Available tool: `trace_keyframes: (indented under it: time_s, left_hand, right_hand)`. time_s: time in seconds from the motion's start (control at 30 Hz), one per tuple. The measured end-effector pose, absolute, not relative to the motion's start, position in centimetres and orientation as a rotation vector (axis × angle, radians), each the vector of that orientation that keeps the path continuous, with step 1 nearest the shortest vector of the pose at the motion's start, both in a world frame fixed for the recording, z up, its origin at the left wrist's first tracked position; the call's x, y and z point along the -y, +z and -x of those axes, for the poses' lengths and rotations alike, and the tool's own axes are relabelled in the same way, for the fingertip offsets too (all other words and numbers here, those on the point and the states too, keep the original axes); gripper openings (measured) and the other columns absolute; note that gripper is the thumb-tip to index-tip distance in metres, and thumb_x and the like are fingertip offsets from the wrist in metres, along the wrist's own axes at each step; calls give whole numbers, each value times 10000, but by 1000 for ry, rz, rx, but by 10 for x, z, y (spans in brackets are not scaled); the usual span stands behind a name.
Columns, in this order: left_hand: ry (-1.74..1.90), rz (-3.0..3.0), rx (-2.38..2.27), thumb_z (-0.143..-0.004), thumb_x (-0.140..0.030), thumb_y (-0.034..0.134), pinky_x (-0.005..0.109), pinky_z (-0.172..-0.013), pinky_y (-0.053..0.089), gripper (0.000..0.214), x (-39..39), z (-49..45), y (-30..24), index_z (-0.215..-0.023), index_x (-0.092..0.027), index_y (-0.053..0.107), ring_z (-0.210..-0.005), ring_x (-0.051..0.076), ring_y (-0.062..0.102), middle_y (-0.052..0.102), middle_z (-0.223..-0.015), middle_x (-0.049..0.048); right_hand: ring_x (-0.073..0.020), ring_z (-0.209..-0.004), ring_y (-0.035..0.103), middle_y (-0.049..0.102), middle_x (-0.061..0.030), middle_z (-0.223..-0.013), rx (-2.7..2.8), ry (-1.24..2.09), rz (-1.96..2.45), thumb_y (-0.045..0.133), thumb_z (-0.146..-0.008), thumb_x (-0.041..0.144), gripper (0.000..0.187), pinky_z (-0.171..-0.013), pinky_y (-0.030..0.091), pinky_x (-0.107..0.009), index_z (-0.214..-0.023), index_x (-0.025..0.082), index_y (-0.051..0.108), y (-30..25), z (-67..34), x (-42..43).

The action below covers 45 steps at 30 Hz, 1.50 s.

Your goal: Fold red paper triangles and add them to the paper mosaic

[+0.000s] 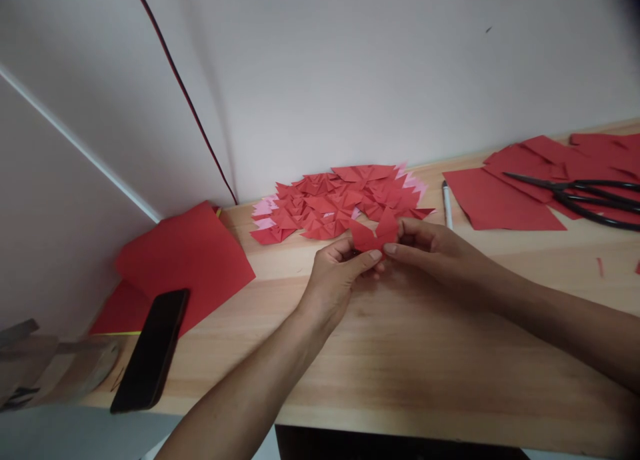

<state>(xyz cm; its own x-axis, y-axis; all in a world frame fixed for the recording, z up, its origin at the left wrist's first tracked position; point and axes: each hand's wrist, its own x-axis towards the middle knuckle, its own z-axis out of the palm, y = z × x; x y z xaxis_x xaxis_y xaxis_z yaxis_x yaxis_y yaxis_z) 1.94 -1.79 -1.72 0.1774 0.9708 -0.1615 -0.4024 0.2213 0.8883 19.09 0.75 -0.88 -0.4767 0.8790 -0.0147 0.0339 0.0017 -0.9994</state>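
Note:
A small folded red paper piece point(374, 239) with two upward points and a notch between them is held above the wooden table. My left hand point(343, 263) pinches its lower left side, thumb in front and fingers behind. On its right side, my right hand point(423, 243) grips it the same way, the two thumbs almost meeting at the bottom edge. Just behind my hands lies a pile of folded red paper pieces point(330, 203), with pink ones showing at both ends.
Red sheets point(195, 267) lean by the left wall, with a black phone point(150, 353) on their front edge. To the right are a white pen point(447, 205), cut red papers point(510, 200) and black-handled scissors point(590, 193). A roll of tape point(95, 367) sits far left.

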Motion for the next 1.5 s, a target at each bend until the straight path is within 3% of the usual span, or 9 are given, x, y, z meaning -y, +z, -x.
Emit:
trace_keyframes:
  time_s: [0.33,0.6,0.7,0.8,0.9,1.13,1.2,1.33,1.5]
  left_hand:
    - [1233,-822,-865,-647,-192,835,252,-691,525,352,17,-22,-21,-949,-134,664,-677,105,655,719,-886,34]
    - [1228,-824,-897,-638,-223,835,240,-655,524,324,16,-23,-21,-880,-132,641,-668,108,646,694,-799,21]
    - [1213,-806,-898,-681,-244,788,243,-626,509,259,16,-22,-18,-853,-135,628,-650,109,628,674,-786,22]
    - [1215,-852,-912,-707,-183,706,243,-614,492,258,14,-16,-14,-944,-151,608,-674,119,634,669,-847,27]
    - [1240,-1031,-924,-699,-115,677,242,-644,489,428,11,-8,-10,-1101,-201,557,-753,128,640,659,-946,23]
    - [1236,-1420,-880,-784,-162,707,265,-768,480,576,11,-1,-2,-1307,-301,510,-894,152,615,637,-1050,36]
    - [1249,-1454,-917,-780,-164,712,256,-744,473,530,11,0,-2,-1269,-296,552,-850,143,611,645,-1066,35]
    - [1252,-1520,-1034,-785,-155,688,238,-699,455,196,10,1,-3,-973,-207,670,-734,110,577,674,-1001,35]
    - [1262,-1570,-1020,-806,-147,678,236,-719,455,147,9,3,-2,-939,-209,683,-794,124,592,661,-949,26]
  right_hand:
    - [-195,-760,616,684,-22,-796,1625,1483,1038,684,-815,397,200,-692,461,-336,-792,215,603,-14,-192,-10]
    - [-196,-800,624,679,-13,-845,1716,1414,987,645,-847,336,105,-700,463,-324,-854,233,631,-14,-192,-5]
    - [-179,-719,589,639,3,-764,1691,1405,1028,639,-847,333,98,-651,440,-313,-839,238,617,-12,-192,-6]
    - [-145,-609,516,567,25,-676,1656,1414,1063,647,-832,337,118,-572,396,-292,-827,231,594,-11,-192,-8]
    - [-130,-584,489,554,24,-676,1644,1445,1047,661,-820,358,168,-532,366,-277,-794,224,563,-10,-193,-10]
    - [-114,-572,456,545,37,-666,1592,1503,1053,681,-813,422,254,-514,328,-261,-771,224,527,-8,-195,-9]
    - [-112,-559,452,535,43,-644,1587,1521,1064,687,-806,441,285,-510,325,-261,-762,228,503,-6,-193,-7]
    - [-115,-553,450,514,43,-635,1588,1542,1083,690,-797,468,316,-498,324,-262,-755,232,485,-3,-191,-4]
    - [-110,-585,461,530,46,-684,1577,1560,1022,688,-817,404,256,-523,342,-259,-781,233,501,-8,-192,-3]
